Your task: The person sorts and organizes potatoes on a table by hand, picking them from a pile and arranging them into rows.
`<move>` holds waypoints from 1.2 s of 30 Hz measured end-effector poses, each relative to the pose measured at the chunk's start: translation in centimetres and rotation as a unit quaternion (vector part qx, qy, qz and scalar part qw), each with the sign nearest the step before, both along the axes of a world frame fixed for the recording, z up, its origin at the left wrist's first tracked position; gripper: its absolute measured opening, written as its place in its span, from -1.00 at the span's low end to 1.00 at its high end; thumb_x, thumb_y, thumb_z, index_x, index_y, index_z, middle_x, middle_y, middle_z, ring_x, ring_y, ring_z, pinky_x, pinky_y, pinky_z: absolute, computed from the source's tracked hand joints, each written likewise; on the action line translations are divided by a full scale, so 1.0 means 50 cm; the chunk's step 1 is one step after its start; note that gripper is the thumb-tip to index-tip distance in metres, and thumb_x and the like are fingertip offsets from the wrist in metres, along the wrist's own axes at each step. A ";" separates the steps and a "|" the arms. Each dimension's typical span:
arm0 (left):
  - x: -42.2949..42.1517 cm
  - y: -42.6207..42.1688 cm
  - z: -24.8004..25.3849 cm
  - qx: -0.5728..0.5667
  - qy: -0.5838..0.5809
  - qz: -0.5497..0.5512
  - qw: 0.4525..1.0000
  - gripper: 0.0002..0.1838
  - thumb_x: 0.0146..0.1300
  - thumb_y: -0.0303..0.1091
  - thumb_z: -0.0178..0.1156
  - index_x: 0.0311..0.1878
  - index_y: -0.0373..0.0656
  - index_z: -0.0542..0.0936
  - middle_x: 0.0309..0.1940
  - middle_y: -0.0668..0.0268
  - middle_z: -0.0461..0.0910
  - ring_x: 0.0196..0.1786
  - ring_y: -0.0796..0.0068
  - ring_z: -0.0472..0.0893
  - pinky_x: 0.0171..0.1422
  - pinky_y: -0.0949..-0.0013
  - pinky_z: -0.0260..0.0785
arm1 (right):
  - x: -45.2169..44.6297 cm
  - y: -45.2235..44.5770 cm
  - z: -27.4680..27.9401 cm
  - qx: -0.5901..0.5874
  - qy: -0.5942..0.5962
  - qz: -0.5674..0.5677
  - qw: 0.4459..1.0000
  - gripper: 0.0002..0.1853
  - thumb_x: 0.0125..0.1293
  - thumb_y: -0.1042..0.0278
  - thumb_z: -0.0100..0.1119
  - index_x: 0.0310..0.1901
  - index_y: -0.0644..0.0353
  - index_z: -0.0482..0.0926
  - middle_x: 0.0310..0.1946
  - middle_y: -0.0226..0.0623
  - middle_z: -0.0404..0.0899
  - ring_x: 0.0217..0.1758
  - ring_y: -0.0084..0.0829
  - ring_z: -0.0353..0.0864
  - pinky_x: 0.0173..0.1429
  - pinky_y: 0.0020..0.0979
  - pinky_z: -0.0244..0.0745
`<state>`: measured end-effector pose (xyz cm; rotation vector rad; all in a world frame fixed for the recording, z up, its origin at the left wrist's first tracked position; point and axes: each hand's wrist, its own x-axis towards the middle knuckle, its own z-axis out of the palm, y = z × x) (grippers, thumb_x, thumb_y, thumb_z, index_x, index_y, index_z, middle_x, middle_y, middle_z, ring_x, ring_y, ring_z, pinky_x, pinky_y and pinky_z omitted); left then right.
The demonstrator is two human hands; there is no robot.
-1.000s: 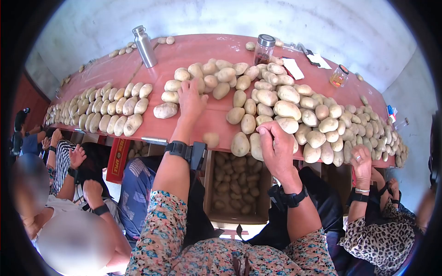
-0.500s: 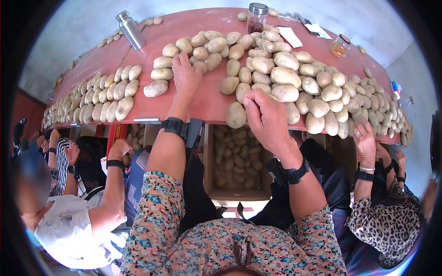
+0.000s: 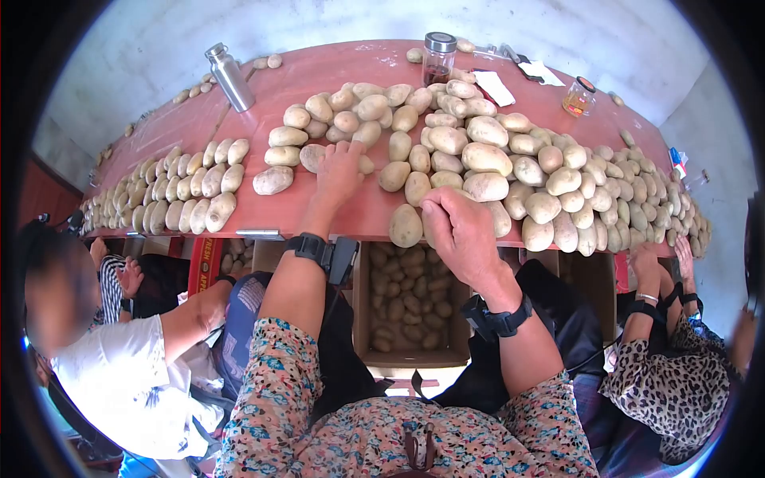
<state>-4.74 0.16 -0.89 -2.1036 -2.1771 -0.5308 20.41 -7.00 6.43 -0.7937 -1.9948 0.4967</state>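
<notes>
My left hand (image 3: 338, 174) lies over the red table with its fingers bent between two potatoes. One potato (image 3: 311, 158) shows at its left side, and part of another potato (image 3: 366, 165) shows at its right. Behind them sits a loose cluster of potatoes (image 3: 346, 122). My right hand (image 3: 464, 239) is curled closed at the table's front edge, thumb on top; its palm and anything inside are hidden. A single potato (image 3: 406, 226) rests just left of it. The large potato heap (image 3: 488, 159) lies behind and to its right.
Neat potato rows (image 3: 185, 187) lie at left. A steel bottle (image 3: 230, 77), a lidded jar (image 3: 439, 59) and a smaller jar (image 3: 579, 96) stand at the back. A cardboard box (image 3: 410, 357) of potatoes is below the edge. Co-workers sit on both sides.
My left hand has come nearer and to the right, and a potato now shows at its left side. My right hand stays curled in about the same place. The view has tilted slightly upward.
</notes>
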 end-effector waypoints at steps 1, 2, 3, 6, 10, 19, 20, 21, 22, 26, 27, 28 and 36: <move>-0.005 -0.003 0.002 -0.005 -0.008 -0.005 1.000 -0.50 -0.02 -0.36 0.42 0.02 -0.04 0.47 0.01 0.19 0.47 0.09 0.11 0.45 0.15 0.08 0.34 | 0.001 0.000 0.001 -0.001 0.002 -0.002 1.000 -0.94 0.32 0.43 0.14 -0.29 0.18 0.49 -0.53 -0.14 0.53 -0.45 -0.09 0.58 -0.37 -0.18 0.43; -0.011 -0.006 0.004 -0.010 -0.016 -0.009 1.000 -0.50 -0.01 -0.37 0.42 0.02 -0.06 0.46 0.00 0.18 0.47 0.09 0.10 0.45 0.15 0.10 0.35 | 0.003 0.001 0.002 -0.001 0.003 -0.005 1.000 -0.95 0.32 0.43 0.14 -0.29 0.18 0.49 -0.53 -0.15 0.53 -0.45 -0.09 0.57 -0.38 -0.18 0.43; -0.008 -0.011 0.015 -0.014 -0.024 -0.014 1.000 -0.50 -0.01 -0.38 0.42 0.02 -0.08 0.44 -0.01 0.16 0.48 0.09 0.09 0.46 0.14 0.11 0.36 | 0.005 0.002 0.004 -0.001 0.005 -0.006 1.000 -0.95 0.32 0.43 0.14 -0.29 0.18 0.50 -0.54 -0.15 0.53 -0.46 -0.09 0.57 -0.38 -0.18 0.42; 0.004 -0.040 0.041 -0.001 -0.090 -0.007 0.996 -0.48 0.05 -0.29 0.40 0.06 -0.17 0.44 0.01 0.08 0.48 0.12 0.02 0.47 0.14 0.08 0.38 | 0.010 0.004 0.011 0.004 0.009 -0.014 1.000 -0.95 0.32 0.43 0.14 -0.29 0.18 0.50 -0.54 -0.15 0.52 -0.47 -0.09 0.56 -0.38 -0.18 0.41; -0.001 -0.024 0.014 0.000 -0.231 0.024 0.973 -0.47 0.12 -0.13 0.36 0.04 -0.31 0.49 -0.05 -0.05 0.55 0.06 -0.06 0.54 0.11 0.04 0.41 | 0.006 0.003 0.006 -0.008 0.010 -0.017 1.000 -0.94 0.32 0.43 0.14 -0.29 0.18 0.49 -0.55 -0.15 0.51 -0.47 -0.09 0.54 -0.39 -0.18 0.41; 0.013 0.036 -0.056 0.035 -0.211 0.047 0.976 -0.64 0.17 -0.22 0.30 -0.05 -0.27 0.61 -0.17 -0.04 0.62 -0.14 0.05 0.65 -0.02 0.10 0.48 | -0.002 0.004 0.003 0.011 -0.014 -0.009 1.000 -0.94 0.33 0.41 0.12 -0.29 0.16 0.47 -0.56 -0.16 0.50 -0.49 -0.09 0.52 -0.40 -0.16 0.38; 0.011 0.035 -0.055 0.020 -0.209 0.059 0.976 -0.67 0.17 -0.25 0.29 -0.06 -0.25 0.62 -0.16 -0.03 0.61 -0.12 0.04 0.63 0.00 0.09 0.47 | 0.000 0.004 0.002 0.008 -0.016 -0.008 1.000 -0.94 0.34 0.41 0.12 -0.28 0.16 0.47 -0.56 -0.16 0.50 -0.49 -0.09 0.53 -0.40 -0.16 0.38; 0.011 0.030 -0.047 0.004 -0.206 0.072 0.976 -0.69 0.17 -0.28 0.28 -0.06 -0.22 0.63 -0.15 -0.02 0.60 -0.11 0.03 0.62 0.02 0.08 0.46 | 0.001 0.003 0.002 0.013 -0.022 -0.008 1.000 -0.94 0.33 0.41 0.12 -0.28 0.16 0.47 -0.56 -0.16 0.50 -0.49 -0.09 0.53 -0.40 -0.16 0.39; 0.009 0.025 -0.039 0.033 -0.182 0.064 0.981 -0.70 0.16 -0.30 0.28 -0.06 -0.21 0.64 -0.14 0.00 0.59 -0.09 0.04 0.60 0.04 0.08 0.44 | 0.003 0.003 0.002 0.016 -0.027 -0.009 0.999 -0.94 0.33 0.41 0.12 -0.29 0.16 0.47 -0.56 -0.17 0.50 -0.49 -0.09 0.53 -0.40 -0.16 0.39; -0.002 0.003 0.004 0.150 -0.068 0.077 0.983 -0.73 0.14 -0.35 0.26 -0.06 -0.14 0.65 -0.14 0.09 0.54 -0.04 0.07 0.53 0.10 0.07 0.36 | 0.004 -0.003 0.011 0.042 -0.016 -0.011 0.999 -0.94 0.33 0.42 0.13 -0.29 0.16 0.48 -0.57 -0.17 0.49 -0.48 -0.10 0.54 -0.38 -0.18 0.41; -0.005 0.004 0.006 0.180 -0.036 0.090 0.979 -0.73 0.14 -0.35 0.26 -0.06 -0.11 0.66 -0.15 0.12 0.53 -0.03 0.08 0.52 0.11 0.06 0.34 | 0.005 -0.004 0.010 0.037 -0.011 -0.009 0.999 -0.94 0.32 0.43 0.14 -0.29 0.16 0.48 -0.56 -0.18 0.49 -0.47 -0.11 0.55 -0.37 -0.18 0.42; -0.008 0.010 0.002 0.175 -0.017 0.080 0.981 -0.71 0.16 -0.33 0.25 -0.03 -0.09 0.64 -0.14 0.12 0.55 -0.03 0.09 0.52 0.11 0.05 0.33 | 0.003 -0.007 0.010 0.033 -0.006 -0.008 0.999 -0.95 0.32 0.43 0.14 -0.29 0.16 0.48 -0.56 -0.18 0.49 -0.47 -0.11 0.55 -0.37 -0.18 0.42; 0.034 0.071 -0.009 0.047 -0.009 0.156 0.987 -0.58 0.27 -0.14 0.19 0.10 -0.15 0.43 -0.06 0.09 0.63 0.10 0.07 0.52 0.13 -0.11 0.23 | 0.010 0.004 0.014 0.026 -0.014 -0.013 0.999 -0.94 0.30 0.45 0.17 -0.29 0.18 0.49 -0.53 -0.18 0.50 -0.44 -0.13 0.56 -0.34 -0.18 0.43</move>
